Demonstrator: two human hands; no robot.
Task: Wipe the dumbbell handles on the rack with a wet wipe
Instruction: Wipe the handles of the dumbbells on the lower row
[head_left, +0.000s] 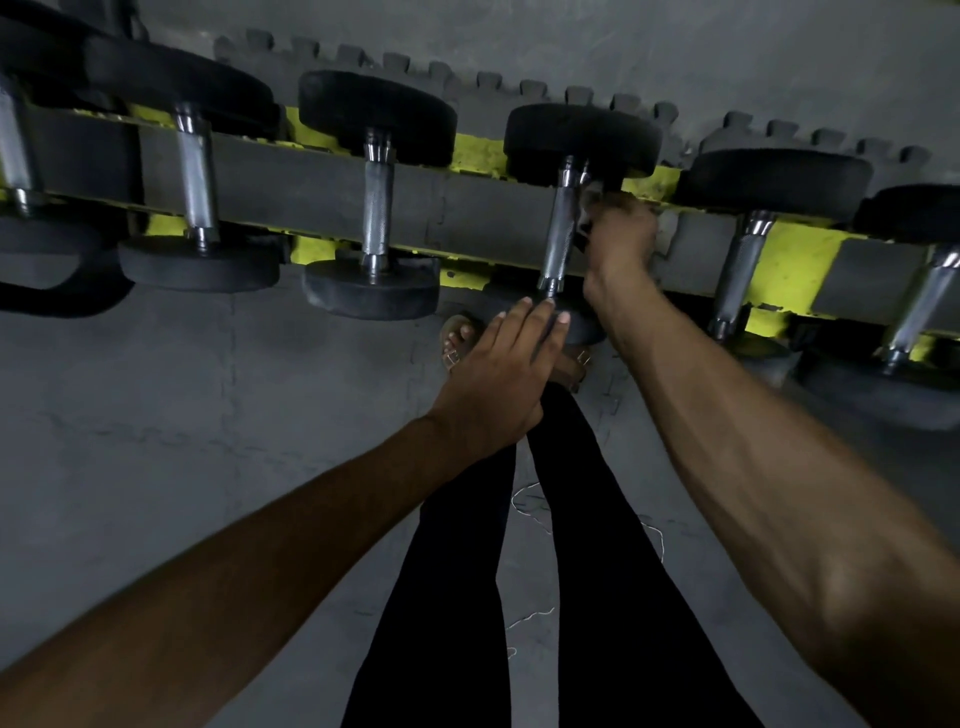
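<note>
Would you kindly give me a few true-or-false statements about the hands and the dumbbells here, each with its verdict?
1. The right hand holds a wipe beside a dumbbell handle. True.
2. The left hand curls round that handle. False: its straight fingers rest on the near head.
3. The dumbbells hang from hooks. False: they lie across a rack.
4. The person wears dark trousers. True.
</note>
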